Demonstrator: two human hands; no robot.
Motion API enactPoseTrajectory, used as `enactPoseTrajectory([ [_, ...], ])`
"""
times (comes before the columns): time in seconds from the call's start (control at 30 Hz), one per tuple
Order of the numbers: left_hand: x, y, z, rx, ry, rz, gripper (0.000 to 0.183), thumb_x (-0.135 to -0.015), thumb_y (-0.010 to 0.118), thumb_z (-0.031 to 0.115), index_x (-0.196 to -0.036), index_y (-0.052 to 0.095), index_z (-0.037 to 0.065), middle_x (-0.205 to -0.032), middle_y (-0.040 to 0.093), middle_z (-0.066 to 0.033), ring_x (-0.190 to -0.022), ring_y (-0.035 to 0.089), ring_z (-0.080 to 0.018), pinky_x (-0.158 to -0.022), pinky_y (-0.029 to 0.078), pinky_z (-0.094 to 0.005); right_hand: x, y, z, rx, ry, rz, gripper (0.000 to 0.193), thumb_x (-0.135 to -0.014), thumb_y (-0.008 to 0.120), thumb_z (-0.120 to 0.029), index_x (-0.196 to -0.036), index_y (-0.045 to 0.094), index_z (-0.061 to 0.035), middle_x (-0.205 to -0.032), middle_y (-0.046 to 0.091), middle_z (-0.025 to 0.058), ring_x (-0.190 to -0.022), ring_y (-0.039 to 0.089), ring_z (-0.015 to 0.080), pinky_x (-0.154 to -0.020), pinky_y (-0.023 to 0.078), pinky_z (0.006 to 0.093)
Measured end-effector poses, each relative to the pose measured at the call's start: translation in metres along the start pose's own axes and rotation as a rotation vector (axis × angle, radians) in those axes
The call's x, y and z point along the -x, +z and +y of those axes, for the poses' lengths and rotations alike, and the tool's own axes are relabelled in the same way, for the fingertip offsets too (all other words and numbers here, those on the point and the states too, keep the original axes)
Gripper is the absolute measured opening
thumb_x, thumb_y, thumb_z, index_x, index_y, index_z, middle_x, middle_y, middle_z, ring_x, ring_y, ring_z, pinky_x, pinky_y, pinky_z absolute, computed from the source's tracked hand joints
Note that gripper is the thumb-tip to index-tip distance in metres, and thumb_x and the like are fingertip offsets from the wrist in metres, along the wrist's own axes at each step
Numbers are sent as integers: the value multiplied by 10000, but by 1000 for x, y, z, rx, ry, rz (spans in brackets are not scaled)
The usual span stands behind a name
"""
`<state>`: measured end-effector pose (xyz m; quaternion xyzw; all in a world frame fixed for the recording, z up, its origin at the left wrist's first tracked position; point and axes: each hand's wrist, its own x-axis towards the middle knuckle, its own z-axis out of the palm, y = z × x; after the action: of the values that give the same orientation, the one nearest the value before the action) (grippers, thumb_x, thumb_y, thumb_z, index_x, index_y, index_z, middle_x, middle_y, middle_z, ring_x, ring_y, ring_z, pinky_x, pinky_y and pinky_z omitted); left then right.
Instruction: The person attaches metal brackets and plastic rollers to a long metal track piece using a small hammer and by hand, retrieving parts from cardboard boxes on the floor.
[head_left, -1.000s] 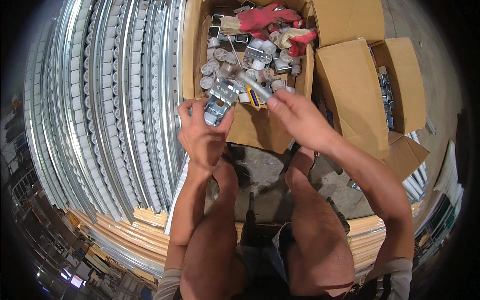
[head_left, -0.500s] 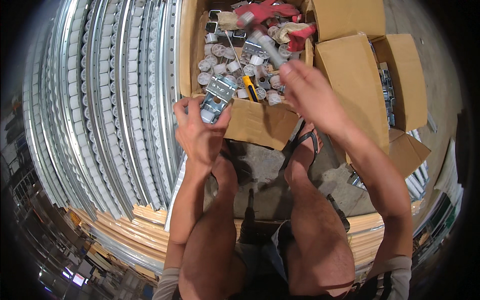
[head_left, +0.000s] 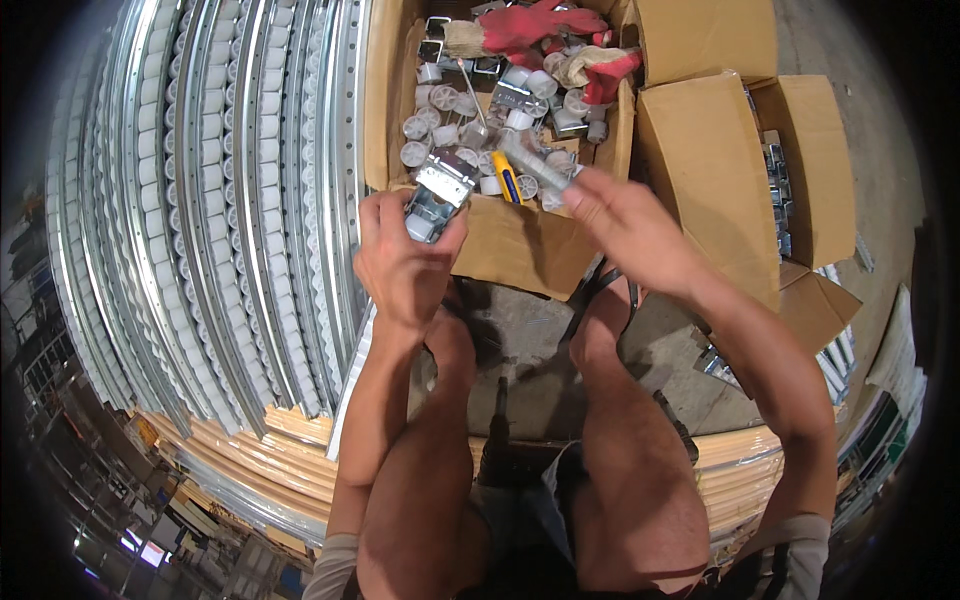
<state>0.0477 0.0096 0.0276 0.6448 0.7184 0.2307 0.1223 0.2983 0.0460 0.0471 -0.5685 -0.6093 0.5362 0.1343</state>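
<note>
My left hand (head_left: pixel 403 255) grips a shiny metal bracket (head_left: pixel 447 175) at the near edge of an open cardboard box (head_left: pixel 510 240). A whitish roller piece (head_left: pixel 420 227) shows in the bracket's lower part. To the right, my right hand (head_left: pixel 632 228) is closed around a short grey hammer-like tool (head_left: pixel 535 160). Motion blurs that tool, so its exact kind is unclear; its far end points left toward the bracket, apart from it. Behind both hands the box holds loose white rollers (head_left: pixel 443 97), a yellow-handled cutter (head_left: pixel 507 178) and a thin screwdriver-like rod (head_left: pixel 470 88).
Red-and-cream work gloves (head_left: pixel 530 27) lie at the box's far end. Long metal roller tracks (head_left: pixel 212 200) fill the left side. A second open carton (head_left: pixel 710 170) with metal brackets (head_left: pixel 776 190) stands at the right. Both of my feet are close below the box.
My right hand and its grey tool have swung down and nearer to the bracket. My left hand keeps its hold, with the bracket slightly turned. The view has shifted a little.
</note>
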Motion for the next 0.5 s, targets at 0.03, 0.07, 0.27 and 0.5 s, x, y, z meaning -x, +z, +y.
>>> enactPoseTrajectory([
  [0.03,-1,0,0,9,2,2,476,-709,913,257,-1038,668,17,-999,652,-163,-865,673,-364,-731,540,-412,0,-2,-4,-79,52,30,378,-1072,480,-378,-1037,547,-8,-800,597,188,-741,574,332,-731,477,443],
  [0.07,-2,1,1,23,8,5,474,-709,914,257,-1035,668,17,-989,656,-162,-861,674,-363,-726,539,-413,0,-2,-5,-122,85,60,374,-1072,476,-377,-1037,545,-11,-798,595,195,-741,579,345,-727,476,446],
  [0.27,1,2,-1,9,-29,-28,463,-712,909,257,-1030,666,25,-959,663,-152,-840,670,-358,-724,534,-412,8,6,-10,130,-60,-56,346,-1072,463,-359,-1015,532,-25,-834,601,259,-793,595,476,-728,471,513],
  [0.5,-1,4,-3,4,-7,-15,479,-713,907,282,-1029,665,17,-965,660,-159,-835,668,-359,-721,536,-406,3,5,-18,139,32,-139,379,-1072,470,-366,-992,529,0,-832,625,245,-793,619,433,-737,475,501],
])
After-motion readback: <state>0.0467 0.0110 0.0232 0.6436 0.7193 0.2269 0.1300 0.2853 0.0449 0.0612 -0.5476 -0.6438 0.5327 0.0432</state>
